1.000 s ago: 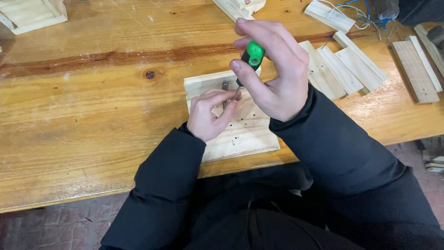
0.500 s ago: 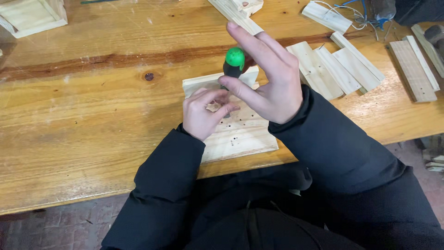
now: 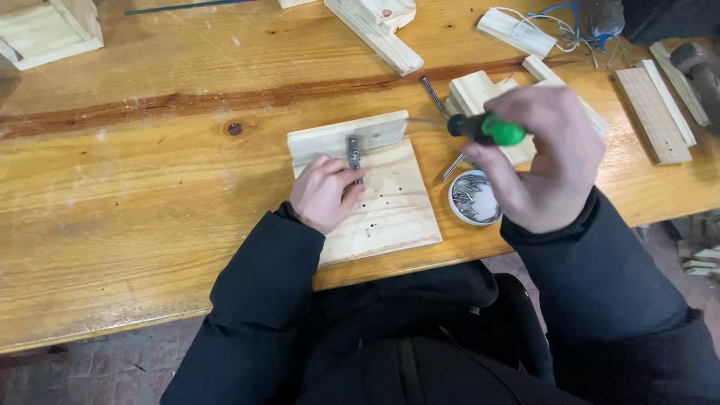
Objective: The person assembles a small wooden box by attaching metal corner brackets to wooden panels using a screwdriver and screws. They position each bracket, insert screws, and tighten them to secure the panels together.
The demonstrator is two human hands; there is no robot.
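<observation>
1. A varnished pine workbench [image 3: 150, 187] with a dark knot fills the view, scattered with offcuts; a person in a black jacket sits at its near edge.
2. The left hand [image 3: 324, 191] rests on a pale wooden board [image 3: 386, 214], fingers curled closed against a small metal hinge [image 3: 353, 154] at the seam where the board meets a narrow strip [image 3: 337, 139] along its far edge; the hold looks meant to keep the hinge from shifting over the drilled holes.
3. The right hand [image 3: 544, 161] is closed around a green-and-black screwdriver [image 3: 484, 129], lifted clear of the board and off to the right, its thin shaft pointing left toward the hinge; the tip is blurred.
4. Just below that hand, a round tin lid of screws [image 3: 474, 199] sits within easy reach beside the board.
5. Loose wooden slats [image 3: 652, 112], a long block [image 3: 375, 34] and a tangle of white and blue wire [image 3: 555, 22] crowd the far side; nothing lies between screwdriver and hinge.
</observation>
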